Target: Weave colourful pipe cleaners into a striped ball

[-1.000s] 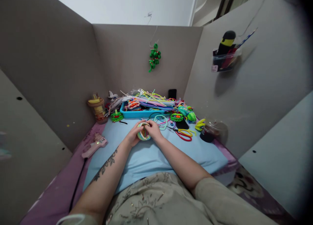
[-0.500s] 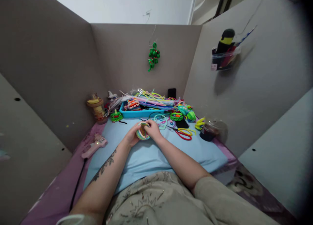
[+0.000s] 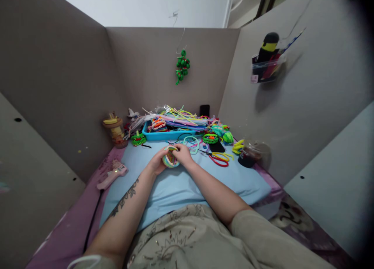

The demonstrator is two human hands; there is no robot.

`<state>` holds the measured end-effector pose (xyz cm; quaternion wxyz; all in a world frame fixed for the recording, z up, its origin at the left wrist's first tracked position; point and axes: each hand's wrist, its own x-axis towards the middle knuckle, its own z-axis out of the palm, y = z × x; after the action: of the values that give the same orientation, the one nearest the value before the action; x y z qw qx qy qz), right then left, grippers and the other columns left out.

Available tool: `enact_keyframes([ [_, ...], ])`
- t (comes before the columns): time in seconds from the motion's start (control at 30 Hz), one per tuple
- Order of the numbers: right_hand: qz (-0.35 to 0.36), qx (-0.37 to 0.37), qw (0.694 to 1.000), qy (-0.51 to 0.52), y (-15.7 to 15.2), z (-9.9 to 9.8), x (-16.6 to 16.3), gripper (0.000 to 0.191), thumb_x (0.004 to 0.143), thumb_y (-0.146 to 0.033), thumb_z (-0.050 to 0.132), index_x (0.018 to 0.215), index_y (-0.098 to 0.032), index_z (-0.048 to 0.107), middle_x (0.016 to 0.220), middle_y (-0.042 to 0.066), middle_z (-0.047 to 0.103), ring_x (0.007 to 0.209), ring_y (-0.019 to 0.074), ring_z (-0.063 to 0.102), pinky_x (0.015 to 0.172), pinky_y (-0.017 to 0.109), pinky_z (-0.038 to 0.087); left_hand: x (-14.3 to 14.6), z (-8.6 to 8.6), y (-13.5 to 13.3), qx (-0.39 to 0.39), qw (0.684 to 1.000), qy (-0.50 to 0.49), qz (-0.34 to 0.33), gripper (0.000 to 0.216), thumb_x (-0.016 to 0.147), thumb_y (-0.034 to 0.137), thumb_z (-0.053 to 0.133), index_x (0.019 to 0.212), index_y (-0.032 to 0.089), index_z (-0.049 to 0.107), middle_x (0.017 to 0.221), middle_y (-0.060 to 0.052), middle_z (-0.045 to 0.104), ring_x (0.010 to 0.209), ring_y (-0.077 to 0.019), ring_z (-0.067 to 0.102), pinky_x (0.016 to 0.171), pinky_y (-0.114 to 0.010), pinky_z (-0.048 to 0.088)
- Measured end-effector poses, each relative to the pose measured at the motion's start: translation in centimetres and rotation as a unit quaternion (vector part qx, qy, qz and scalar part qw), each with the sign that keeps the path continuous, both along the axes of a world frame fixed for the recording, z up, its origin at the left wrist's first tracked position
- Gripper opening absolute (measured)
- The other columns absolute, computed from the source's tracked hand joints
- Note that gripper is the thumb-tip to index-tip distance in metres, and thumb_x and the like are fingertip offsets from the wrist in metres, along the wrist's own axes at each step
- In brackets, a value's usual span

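Note:
Between my two hands is a small round hollow piece (image 3: 171, 161) of coiled pastel pipe cleaners, its opening turned up toward me. My left hand (image 3: 157, 161) wraps its left side. From the right, my right hand (image 3: 183, 155) pinches its upper rim, with some fingertips hidden at the opening. The piece is held over the light blue cloth (image 3: 175, 187). Just beyond my right hand lies a loop of mint pipe cleaner (image 3: 193, 144), and to its right are red-handled scissors or pliers (image 3: 219, 160).
At the back stands a blue tray (image 3: 166, 135) heaped with pipe cleaners (image 3: 184, 121). A pink glue gun (image 3: 112, 175) with a black cord lies left. A dark drink cup (image 3: 247, 158) is at the right edge. Grey panels (image 3: 172, 74) enclose the table on three sides.
The view has shifted very slightly. Both hands keep nearly the same hold on the round pipe cleaner piece.

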<state>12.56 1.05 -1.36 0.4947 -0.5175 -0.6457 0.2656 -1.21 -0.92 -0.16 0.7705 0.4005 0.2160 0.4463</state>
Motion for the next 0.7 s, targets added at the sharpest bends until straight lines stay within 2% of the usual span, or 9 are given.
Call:
enact_keyframes([
  [0.07,-0.011,0.034,0.999,0.002,-0.1,0.0,0.1,0.020,0.065,-0.015,0.052,0.081,-0.019,0.063,0.074,-0.001,0.062,0.068,0.0157,0.055,0.066,0.027,0.045,-0.1,0.1,0.0,-0.012,1.000,-0.004,0.007,0.037,0.075,0.028,0.064,0.109,0.015,0.061,0.096,-0.008,0.069,0.080,-0.0200,0.065,0.074,-0.032,0.050],
  [0.17,-0.011,0.135,0.990,-0.028,-0.3,0.2,0.6,0.027,0.069,-0.015,0.055,0.095,-0.020,0.061,0.090,0.003,0.059,0.083,0.0174,0.055,0.076,0.030,0.046,-0.3,0.0,0.2,-0.045,0.999,-0.004,0.022,0.031,0.078,0.031,0.061,0.105,0.015,0.063,0.093,-0.007,0.069,0.078,-0.0202,0.065,0.073,-0.034,0.051],
  [0.3,0.048,0.233,0.958,-0.160,-0.4,0.5,1.6,0.021,0.075,-0.011,0.055,0.090,-0.022,0.067,0.100,0.007,0.054,0.098,0.0207,0.050,0.089,0.035,0.042,-0.4,-0.1,0.4,-0.079,0.996,0.021,0.017,0.028,0.081,0.034,0.058,0.100,0.015,0.065,0.087,-0.007,0.070,0.073,-0.0201,0.066,0.070,-0.035,0.051],
  [0.47,0.079,0.236,0.934,-0.257,0.0,0.3,2.2,0.023,0.077,-0.009,0.054,0.089,-0.022,0.069,0.098,0.007,0.055,0.094,0.0204,0.048,0.085,0.034,0.041,-0.4,-0.1,0.2,-0.081,0.996,0.047,0.003,0.027,0.082,0.033,0.056,0.098,0.014,0.065,0.085,-0.008,0.071,0.071,-0.0206,0.066,0.069,-0.035,0.051],
  [0.7,0.124,0.187,0.931,-0.289,0.0,0.6,2.1,0.019,0.076,-0.008,0.054,0.080,-0.020,0.068,0.092,0.005,0.050,0.080,0.0147,0.048,0.071,0.026,0.041,-0.4,-0.1,0.1,-0.079,0.995,0.062,-0.009,0.028,0.081,0.034,0.058,0.099,0.013,0.064,0.084,-0.009,0.071,0.070,-0.0208,0.067,0.067,-0.033,0.051],
])
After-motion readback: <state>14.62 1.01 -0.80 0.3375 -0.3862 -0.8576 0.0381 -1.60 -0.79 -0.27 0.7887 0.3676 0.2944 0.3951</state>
